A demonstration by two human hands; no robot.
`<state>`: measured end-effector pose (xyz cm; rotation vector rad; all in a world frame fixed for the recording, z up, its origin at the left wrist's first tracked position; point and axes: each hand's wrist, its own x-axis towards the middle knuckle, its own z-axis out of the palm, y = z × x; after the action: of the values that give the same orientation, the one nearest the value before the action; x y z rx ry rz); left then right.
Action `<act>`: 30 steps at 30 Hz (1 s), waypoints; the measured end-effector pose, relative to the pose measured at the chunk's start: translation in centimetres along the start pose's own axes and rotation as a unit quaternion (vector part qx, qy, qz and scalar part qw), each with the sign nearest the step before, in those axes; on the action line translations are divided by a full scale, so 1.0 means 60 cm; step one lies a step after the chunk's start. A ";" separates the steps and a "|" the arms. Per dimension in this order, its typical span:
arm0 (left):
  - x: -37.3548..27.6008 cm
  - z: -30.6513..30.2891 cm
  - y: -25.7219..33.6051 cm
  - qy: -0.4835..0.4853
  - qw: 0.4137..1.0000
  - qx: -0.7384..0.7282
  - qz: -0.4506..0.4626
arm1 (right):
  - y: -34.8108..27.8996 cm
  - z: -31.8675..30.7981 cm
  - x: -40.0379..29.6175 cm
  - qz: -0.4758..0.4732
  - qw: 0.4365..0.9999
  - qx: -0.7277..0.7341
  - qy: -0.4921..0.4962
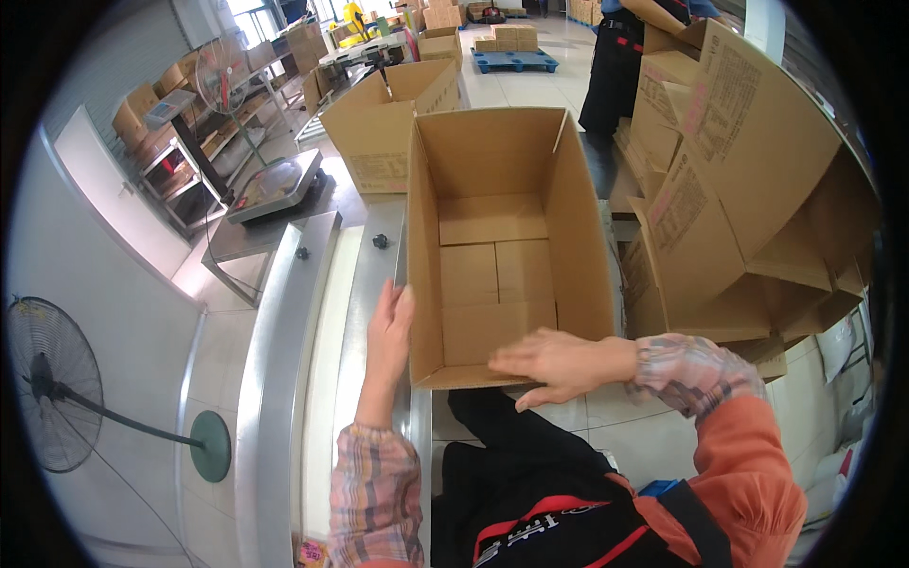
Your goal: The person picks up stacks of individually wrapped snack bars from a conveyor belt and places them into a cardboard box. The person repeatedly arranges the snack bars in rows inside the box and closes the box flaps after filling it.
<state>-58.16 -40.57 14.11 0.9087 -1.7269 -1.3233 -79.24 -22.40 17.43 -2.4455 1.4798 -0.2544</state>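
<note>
An open-topped cardboard box (497,163) stands upright before me, its inside bare and its bottom flaps folded flat. My left hand (390,323) lies along the outside of its left wall, fingers pointing away from me and thumb against the cardboard. Over the near rim is my right hand (557,362), slightly blurred. Its fingers extend flat over the inside of the box, while the thumb is spread outside the near wall. Whether the right hand touches the rim cannot be made out.
Another open carton (373,145) stands beyond the box. Stacked cartons (710,206) crowd the right, with a person (614,64) behind them. On the left are a steel conveyor rail (284,369), a platform scale (277,184) and a floor fan (53,383).
</note>
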 end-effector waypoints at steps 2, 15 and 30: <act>0.040 0.020 0.016 -0.033 0.997 0.063 -0.015 | 0.024 -0.040 -0.033 0.043 0.973 -0.045 0.223; 0.192 0.000 -0.064 -0.063 0.962 0.264 -0.022 | 0.194 0.013 0.008 0.296 0.713 0.475 0.423; 0.255 -0.026 -0.329 0.179 0.823 0.530 0.100 | 0.457 0.382 -0.147 0.490 0.635 0.339 0.492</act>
<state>-62.02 -58.78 -2.63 1.3833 -2.1215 0.0900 -99.75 -23.47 -13.15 -0.5595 2.2085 -1.6480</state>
